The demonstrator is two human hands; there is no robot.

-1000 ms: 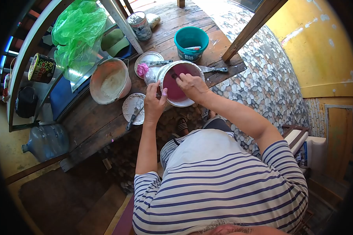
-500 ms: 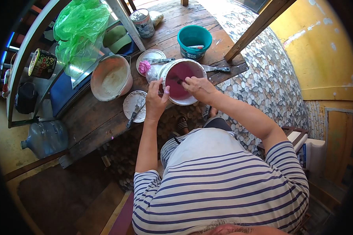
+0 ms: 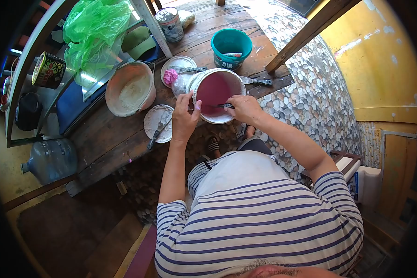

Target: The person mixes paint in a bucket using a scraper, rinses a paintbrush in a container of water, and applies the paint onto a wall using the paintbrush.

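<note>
Bucket (image 3: pixel 220 119) of seemingly evenly pink mixture (image 3: pixel 213 89) below right fingers (image 3: pixel 236 102) gripping a dark-handled tool (image 3: pixel 225 105) not yet lifted out, rim (image 3: pixel 216 70) clasped by left fingers (image 3: pixel 184 101).

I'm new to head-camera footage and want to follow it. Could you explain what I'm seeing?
There is no machine here: a person works with two bare hands. Every picture comes from one camera worn on the head, looking forward and down, so the striped shirt fills the lower part. The left hand is at the left rim of a white bucket with pink stuff inside; its exact grip is unclear. The right hand holds a dark handle over that bucket. Around it on the wooden table are a teal bucket, a pinkish bucket with pale material inside, a tin, and two white lids with scrapers lying across them.
</note>
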